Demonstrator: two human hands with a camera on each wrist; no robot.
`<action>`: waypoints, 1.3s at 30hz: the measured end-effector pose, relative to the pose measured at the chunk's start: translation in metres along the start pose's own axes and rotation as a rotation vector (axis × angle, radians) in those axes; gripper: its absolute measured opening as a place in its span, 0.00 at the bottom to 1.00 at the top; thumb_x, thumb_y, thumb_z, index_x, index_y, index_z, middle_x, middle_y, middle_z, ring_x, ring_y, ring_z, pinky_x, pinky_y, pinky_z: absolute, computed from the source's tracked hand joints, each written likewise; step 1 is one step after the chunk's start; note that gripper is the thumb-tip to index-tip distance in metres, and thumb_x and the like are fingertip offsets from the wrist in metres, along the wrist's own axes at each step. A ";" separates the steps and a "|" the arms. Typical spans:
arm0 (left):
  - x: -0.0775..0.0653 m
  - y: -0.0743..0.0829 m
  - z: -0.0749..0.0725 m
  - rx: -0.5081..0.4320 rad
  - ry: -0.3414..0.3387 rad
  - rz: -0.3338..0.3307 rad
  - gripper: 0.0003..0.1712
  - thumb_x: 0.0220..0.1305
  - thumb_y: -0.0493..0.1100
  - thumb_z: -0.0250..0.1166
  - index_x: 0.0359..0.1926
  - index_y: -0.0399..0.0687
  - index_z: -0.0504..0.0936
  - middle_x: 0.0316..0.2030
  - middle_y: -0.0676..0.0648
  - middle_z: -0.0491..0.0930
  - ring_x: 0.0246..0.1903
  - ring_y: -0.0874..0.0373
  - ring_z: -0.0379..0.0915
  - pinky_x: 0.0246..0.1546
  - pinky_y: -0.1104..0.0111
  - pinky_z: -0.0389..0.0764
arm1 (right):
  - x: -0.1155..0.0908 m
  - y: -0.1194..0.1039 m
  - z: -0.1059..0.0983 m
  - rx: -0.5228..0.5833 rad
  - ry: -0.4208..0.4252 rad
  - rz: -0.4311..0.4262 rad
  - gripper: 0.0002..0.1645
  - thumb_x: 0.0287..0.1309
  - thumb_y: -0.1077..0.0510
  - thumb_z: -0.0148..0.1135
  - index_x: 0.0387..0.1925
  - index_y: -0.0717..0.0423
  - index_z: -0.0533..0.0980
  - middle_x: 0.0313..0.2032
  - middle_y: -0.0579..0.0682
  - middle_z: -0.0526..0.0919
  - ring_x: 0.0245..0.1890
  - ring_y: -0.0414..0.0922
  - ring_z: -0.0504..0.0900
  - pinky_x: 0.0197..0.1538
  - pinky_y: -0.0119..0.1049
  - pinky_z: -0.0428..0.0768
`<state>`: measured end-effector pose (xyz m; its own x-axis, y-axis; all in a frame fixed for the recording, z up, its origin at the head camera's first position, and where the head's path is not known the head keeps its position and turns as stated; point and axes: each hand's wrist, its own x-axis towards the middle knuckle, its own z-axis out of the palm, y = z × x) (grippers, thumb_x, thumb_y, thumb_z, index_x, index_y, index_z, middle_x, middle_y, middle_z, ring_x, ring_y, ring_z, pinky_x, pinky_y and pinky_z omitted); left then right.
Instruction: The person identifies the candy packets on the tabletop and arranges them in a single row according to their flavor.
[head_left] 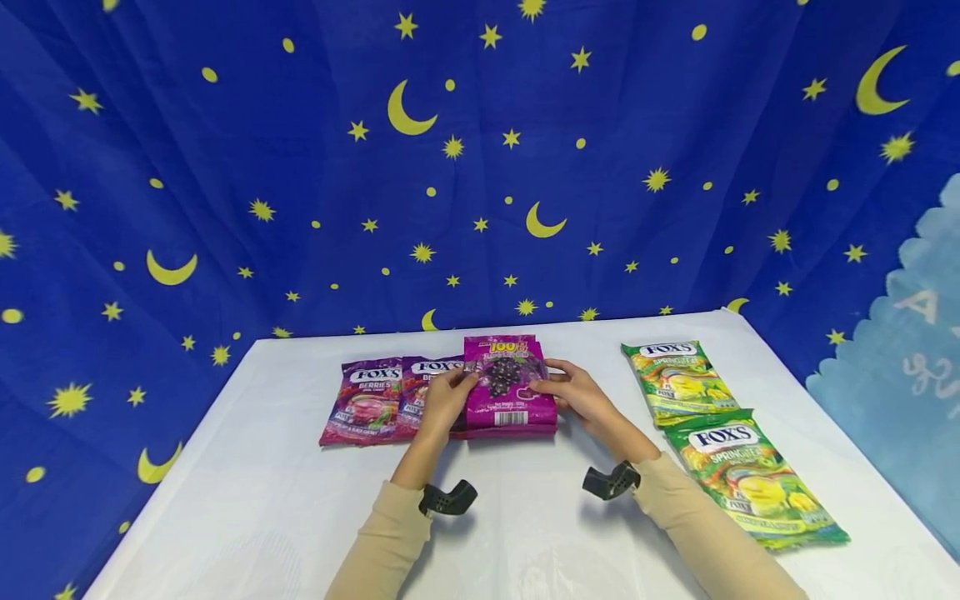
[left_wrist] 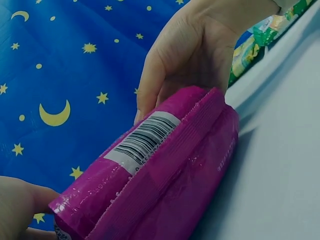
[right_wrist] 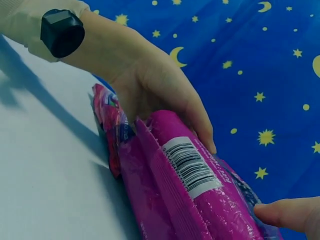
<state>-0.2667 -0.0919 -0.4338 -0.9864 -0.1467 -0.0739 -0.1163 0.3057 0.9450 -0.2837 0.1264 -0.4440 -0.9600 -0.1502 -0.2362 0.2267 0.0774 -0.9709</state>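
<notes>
A purple grape candy bag (head_left: pixel 501 402) is held between both hands near the back middle of the table. My left hand (head_left: pixel 444 404) grips its left edge, the thumb on the front face. On the opposite edge, my right hand (head_left: pixel 583 395) holds the bag with its thumb on the front. The left wrist view shows the barcode (left_wrist: pixel 145 137) and the crimped bottom seam. Just left of the grape bag lie two Fox's Berries bags (head_left: pixel 366 404), the nearer one (head_left: pixel 414 390) partly covered by my left hand. The fingers behind the bag are hidden.
Two green Fox's Spring Tea bags (head_left: pixel 678 379) (head_left: pixel 757 483) lie on the right side of the white table (head_left: pixel 247 500), their edges meeting. A blue curtain (head_left: pixel 480 275) with moons and stars hangs behind the table's back edge. Each wrist wears a black mount (head_left: pixel 448 498).
</notes>
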 end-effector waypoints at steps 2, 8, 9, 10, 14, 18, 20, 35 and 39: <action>-0.001 0.001 -0.001 0.022 0.000 0.013 0.29 0.68 0.45 0.60 0.62 0.28 0.70 0.60 0.32 0.71 0.62 0.40 0.64 0.64 0.54 0.65 | -0.001 -0.001 -0.001 0.015 -0.004 -0.001 0.42 0.54 0.60 0.69 0.68 0.61 0.62 0.60 0.65 0.71 0.49 0.49 0.77 0.45 0.35 0.79; -0.004 0.008 -0.005 0.114 0.040 0.070 0.24 0.68 0.43 0.58 0.59 0.32 0.75 0.55 0.35 0.76 0.57 0.41 0.70 0.60 0.52 0.70 | -0.008 -0.002 -0.007 0.046 -0.040 -0.017 0.39 0.55 0.61 0.68 0.67 0.61 0.63 0.59 0.64 0.71 0.47 0.47 0.79 0.47 0.40 0.81; -0.004 0.010 -0.006 0.118 0.041 0.080 0.24 0.68 0.43 0.58 0.59 0.32 0.75 0.55 0.35 0.77 0.56 0.42 0.71 0.59 0.52 0.71 | -0.009 -0.002 -0.009 0.044 -0.052 -0.026 0.39 0.56 0.61 0.67 0.67 0.62 0.62 0.60 0.64 0.71 0.47 0.46 0.79 0.47 0.40 0.81; -0.005 0.011 -0.007 0.119 0.038 0.090 0.23 0.68 0.43 0.58 0.59 0.33 0.75 0.54 0.35 0.77 0.55 0.42 0.72 0.58 0.53 0.72 | -0.011 -0.002 -0.010 0.039 -0.058 -0.033 0.39 0.56 0.60 0.67 0.67 0.63 0.62 0.60 0.64 0.70 0.47 0.46 0.79 0.47 0.40 0.81; -0.009 0.012 -0.010 0.126 0.013 0.116 0.24 0.68 0.42 0.58 0.60 0.33 0.75 0.54 0.36 0.78 0.52 0.43 0.75 0.54 0.54 0.75 | -0.017 -0.002 -0.014 0.010 -0.086 -0.050 0.40 0.57 0.58 0.67 0.67 0.65 0.61 0.61 0.66 0.68 0.49 0.47 0.78 0.50 0.42 0.80; -0.017 0.011 -0.013 0.127 0.015 0.148 0.23 0.68 0.41 0.58 0.61 0.34 0.74 0.56 0.37 0.76 0.53 0.43 0.74 0.56 0.52 0.74 | -0.026 -0.002 -0.020 -0.012 -0.115 -0.050 0.41 0.59 0.58 0.66 0.68 0.67 0.59 0.62 0.67 0.66 0.52 0.50 0.78 0.54 0.45 0.78; -0.021 0.012 -0.013 0.133 0.027 0.188 0.23 0.68 0.41 0.58 0.61 0.35 0.74 0.58 0.36 0.75 0.56 0.42 0.72 0.57 0.50 0.72 | -0.032 -0.003 -0.024 -0.012 -0.129 -0.051 0.40 0.60 0.59 0.65 0.68 0.67 0.59 0.63 0.68 0.66 0.53 0.52 0.77 0.56 0.46 0.77; -0.074 0.042 0.022 0.023 -0.119 0.406 0.22 0.66 0.39 0.61 0.61 0.46 0.75 0.60 0.42 0.71 0.61 0.44 0.65 0.62 0.48 0.65 | -0.078 -0.003 -0.065 -0.078 -0.173 -0.114 0.41 0.63 0.56 0.63 0.68 0.70 0.56 0.65 0.70 0.61 0.61 0.60 0.70 0.55 0.47 0.77; -0.081 0.034 0.042 -0.179 -0.324 0.314 0.23 0.66 0.36 0.61 0.62 0.41 0.73 0.58 0.39 0.72 0.54 0.46 0.74 0.53 0.59 0.77 | -0.092 0.001 -0.081 -0.120 -0.151 -0.115 0.42 0.62 0.54 0.64 0.68 0.70 0.56 0.66 0.69 0.60 0.62 0.61 0.68 0.55 0.47 0.78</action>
<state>-0.1957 -0.0307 -0.4094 -0.9594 0.2357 0.1551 0.1866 0.1178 0.9753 -0.2087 0.2198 -0.4197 -0.9410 -0.3097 -0.1365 0.0875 0.1671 -0.9821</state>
